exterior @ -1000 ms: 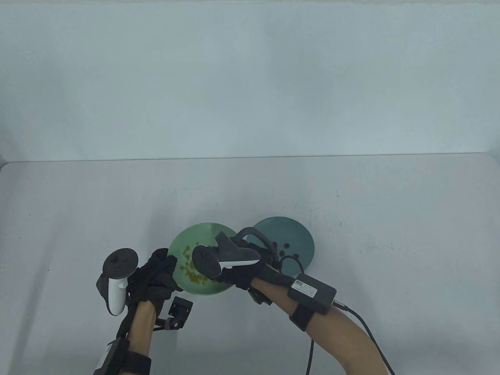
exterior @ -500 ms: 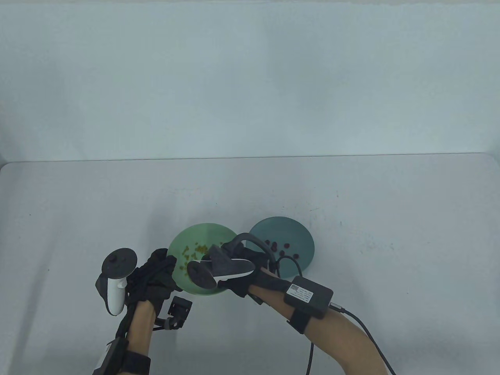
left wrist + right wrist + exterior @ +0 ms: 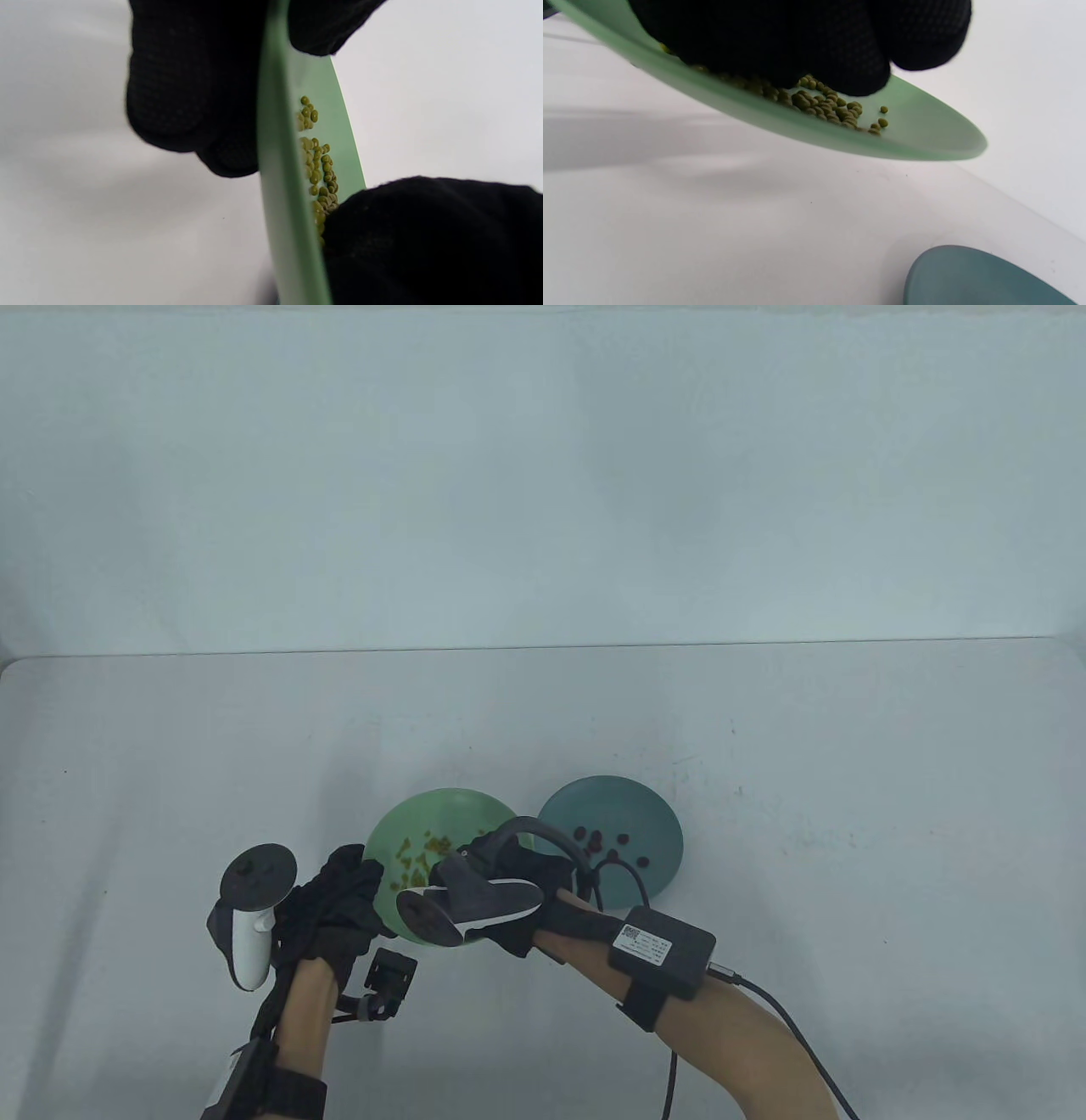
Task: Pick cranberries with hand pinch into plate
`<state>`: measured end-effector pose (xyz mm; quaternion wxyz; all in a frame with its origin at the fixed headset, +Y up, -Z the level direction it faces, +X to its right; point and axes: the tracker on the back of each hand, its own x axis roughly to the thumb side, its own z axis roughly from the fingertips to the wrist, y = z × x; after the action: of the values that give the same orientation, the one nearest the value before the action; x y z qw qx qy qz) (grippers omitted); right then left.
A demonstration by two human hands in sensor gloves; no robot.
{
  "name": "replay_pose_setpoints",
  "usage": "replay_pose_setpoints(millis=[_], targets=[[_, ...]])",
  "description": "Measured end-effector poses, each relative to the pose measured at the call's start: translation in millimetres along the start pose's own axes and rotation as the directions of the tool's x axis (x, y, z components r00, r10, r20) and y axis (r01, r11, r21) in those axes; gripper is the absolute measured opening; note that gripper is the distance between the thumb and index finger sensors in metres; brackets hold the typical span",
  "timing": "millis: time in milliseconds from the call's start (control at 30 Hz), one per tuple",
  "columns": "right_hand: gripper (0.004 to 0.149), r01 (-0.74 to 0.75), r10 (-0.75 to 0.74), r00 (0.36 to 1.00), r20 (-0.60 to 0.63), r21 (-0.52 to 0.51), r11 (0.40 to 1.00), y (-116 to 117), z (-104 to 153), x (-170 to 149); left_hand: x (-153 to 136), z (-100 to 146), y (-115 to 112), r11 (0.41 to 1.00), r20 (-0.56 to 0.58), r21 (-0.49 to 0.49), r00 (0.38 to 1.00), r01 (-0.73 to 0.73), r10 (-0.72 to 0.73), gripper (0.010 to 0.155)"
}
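Left hand [image 3: 339,899] fingers pinching rim of pale green round plate [image 3: 441,814] of small green beans [image 3: 316,169]; right hand [image 3: 526,891] hovering over beans, its tracker hiding finger state, cannot tell; dark red cranberries [image 3: 607,844] lying in teal round plate [image 3: 653,814] just beside, on white table [image 3: 848,772]

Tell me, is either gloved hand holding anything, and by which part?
The left hand grips the green plate by its left rim, thumb over the edge. The right hand reaches into it; whether it pinches anything cannot be told.
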<state>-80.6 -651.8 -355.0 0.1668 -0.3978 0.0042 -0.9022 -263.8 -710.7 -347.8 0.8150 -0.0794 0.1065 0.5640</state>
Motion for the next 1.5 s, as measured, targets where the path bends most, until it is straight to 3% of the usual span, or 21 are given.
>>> replay_pose_setpoints(millis=[967, 1233, 1500], targets=[[0.056, 0.040, -0.040, 0.999, -0.016, -0.008, 0.999, -2.5, -5.0, -1.1, 0.2, -0.4, -0.9, 0.999, 0.009, 0.015, 0.999, 0.035, -0.035, 0.052], [0.055, 0.072, -0.074, 0.996, -0.041, -0.048, 0.996, -22.3, 1.8, -16.6, -0.4, -0.3, -0.2, 1.000, 0.007, 0.014, 1.000, 0.022, -0.022, 0.052], [0.055, 0.094, -0.105, 0.988, -0.115, -0.094, 0.991, -45.5, 14.1, -53.8, -0.3, 0.3, 0.8, 1.000, 0.007, 0.017, 1.000, 0.019, -0.019, 0.052]])
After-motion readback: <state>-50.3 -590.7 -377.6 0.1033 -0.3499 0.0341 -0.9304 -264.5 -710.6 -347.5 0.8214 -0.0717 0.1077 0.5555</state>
